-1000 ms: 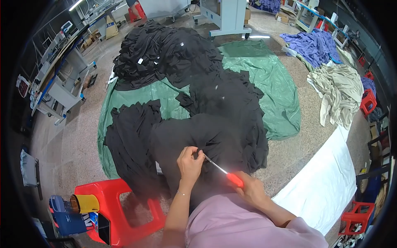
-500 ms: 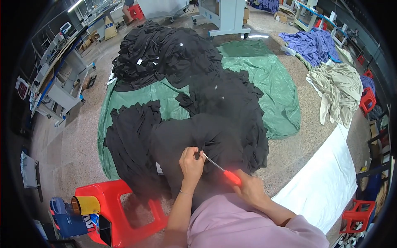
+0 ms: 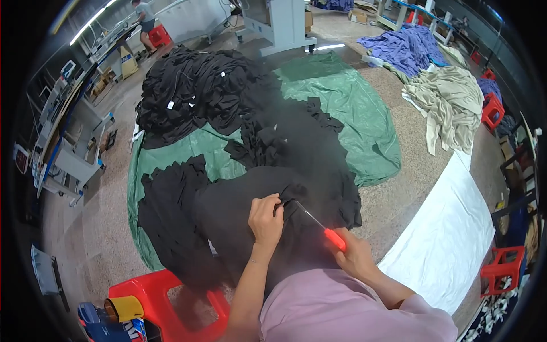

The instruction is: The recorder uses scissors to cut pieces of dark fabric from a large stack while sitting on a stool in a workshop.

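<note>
A black garment (image 3: 239, 199) is spread across my lap in front of me, made of soft dark cloth. My left hand (image 3: 266, 221) pinches a fold of it between curled fingers and thumb. In my right hand (image 3: 354, 251) is a red-handled tool (image 3: 335, 239) with a long thin metal shaft, its exact kind unclear. The shaft points up and left, and its tip reaches the cloth just right of my left fingertips. Whether the tip touches or goes into the fabric cannot be made out.
Heaps of black garments (image 3: 199, 85) lie on a green sheet (image 3: 370, 125). At lower left stands a red stool (image 3: 154, 290) with a yellow tape roll (image 3: 125, 308). White sheeting (image 3: 444, 239) covers floor on the right, below beige (image 3: 447, 102) and purple cloth piles (image 3: 404, 48). A person (image 3: 145, 25) stands far left.
The view has tilted up and shifted, showing more of the far person. The tool's tip has moved from my left fingertips to the cloth beside them. My left hand is still on the garment.
</note>
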Demonstrator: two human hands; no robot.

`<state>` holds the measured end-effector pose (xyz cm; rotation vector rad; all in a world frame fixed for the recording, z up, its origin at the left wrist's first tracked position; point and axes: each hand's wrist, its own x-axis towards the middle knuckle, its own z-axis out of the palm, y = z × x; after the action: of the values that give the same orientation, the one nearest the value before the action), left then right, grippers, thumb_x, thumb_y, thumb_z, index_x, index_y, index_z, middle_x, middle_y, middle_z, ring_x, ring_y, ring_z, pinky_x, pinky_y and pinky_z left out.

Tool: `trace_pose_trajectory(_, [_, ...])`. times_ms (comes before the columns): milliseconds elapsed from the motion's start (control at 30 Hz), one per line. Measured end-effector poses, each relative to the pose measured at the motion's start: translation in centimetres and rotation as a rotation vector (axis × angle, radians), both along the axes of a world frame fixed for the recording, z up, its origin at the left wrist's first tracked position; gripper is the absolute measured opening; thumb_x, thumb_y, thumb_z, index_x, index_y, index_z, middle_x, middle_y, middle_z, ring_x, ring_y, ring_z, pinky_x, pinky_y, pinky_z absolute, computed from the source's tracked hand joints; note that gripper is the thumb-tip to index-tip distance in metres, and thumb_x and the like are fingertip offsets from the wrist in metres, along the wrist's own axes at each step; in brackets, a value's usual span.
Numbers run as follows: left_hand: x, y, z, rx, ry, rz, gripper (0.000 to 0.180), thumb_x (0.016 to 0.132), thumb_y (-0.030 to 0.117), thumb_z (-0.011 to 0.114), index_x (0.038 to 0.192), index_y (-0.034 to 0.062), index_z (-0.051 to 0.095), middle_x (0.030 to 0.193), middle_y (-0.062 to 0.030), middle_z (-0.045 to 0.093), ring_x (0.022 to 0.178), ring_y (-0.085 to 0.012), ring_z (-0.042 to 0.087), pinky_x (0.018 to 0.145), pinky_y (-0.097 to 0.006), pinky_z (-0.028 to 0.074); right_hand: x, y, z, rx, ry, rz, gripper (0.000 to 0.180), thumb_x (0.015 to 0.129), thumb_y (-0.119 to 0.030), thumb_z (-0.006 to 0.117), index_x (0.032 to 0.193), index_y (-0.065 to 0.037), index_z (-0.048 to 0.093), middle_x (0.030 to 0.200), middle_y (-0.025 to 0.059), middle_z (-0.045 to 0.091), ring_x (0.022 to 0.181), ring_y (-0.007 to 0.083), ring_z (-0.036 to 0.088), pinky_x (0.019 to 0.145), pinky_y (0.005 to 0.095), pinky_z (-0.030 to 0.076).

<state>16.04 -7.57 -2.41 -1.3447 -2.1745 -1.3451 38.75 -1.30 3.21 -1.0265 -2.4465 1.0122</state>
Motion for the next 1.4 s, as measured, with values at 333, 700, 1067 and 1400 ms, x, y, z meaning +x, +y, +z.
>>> trace_pose_trajectory(333, [0.5, -0.1, -0.7, 0.177, -0.038, -0.056, 0.020, 0.071, -0.011, 0.068, 0.086, 0.0000, 0.065, 0.085, -0.0121, 0.069, 0.074, -0.0277, 0.064, 0.066, -0.033, 0.051, -0.2, 0.9, 0.9, -0.013, 0.015, 0.069, 0.028, 0.089, -0.033, 0.068, 0.103, -0.010, 0.060, 0.075, 0.0148, 0.067, 0.068, 0.0380, 0.066, 0.058, 0.0466, 0.050])
trace_pose_trajectory(700, [0.5, -0.7, -1.4, 0.190, -0.092, -0.051, 0.019, 0.073, -0.013, 0.066, 0.086, -0.0002, 0.064, 0.088, -0.0141, 0.071, 0.076, -0.0249, 0.067, 0.068, -0.030, 0.052, -0.4, 1.1, 0.7, 0.001, -0.064, 0.083, 0.033, 0.090, -0.040, 0.065, 0.098, -0.008, 0.057, 0.061, 0.0168, 0.062, 0.059, 0.0407, 0.064, 0.051, 0.0502, 0.047])
trace_pose_trajectory(1067, [0.4, -0.8, -2.5, 0.209, -0.113, -0.052, 0.021, 0.074, -0.014, 0.064, 0.088, 0.0005, 0.063, 0.091, -0.0132, 0.072, 0.077, -0.0222, 0.068, 0.068, -0.028, 0.053, -0.3, 0.9, -0.5, 0.011, -0.063, 0.090, 0.036, 0.090, -0.042, 0.066, 0.098, -0.008, 0.058, 0.059, 0.0171, 0.062, 0.057, 0.0404, 0.064, 0.051, 0.0496, 0.047])
trace_pose_trajectory(1400, [0.5, -1.0, -3.3, 0.236, -0.261, -0.040, 0.020, 0.076, -0.013, 0.066, 0.089, 0.0010, 0.061, 0.093, -0.0127, 0.072, 0.081, -0.0202, 0.069, 0.072, -0.028, 0.054, -0.3, 1.0, -0.9, -0.016, -0.053, 0.081, 0.037, 0.089, -0.044, 0.066, 0.099, -0.008, 0.059, 0.058, 0.0165, 0.061, 0.057, 0.0412, 0.063, 0.051, 0.0504, 0.047])
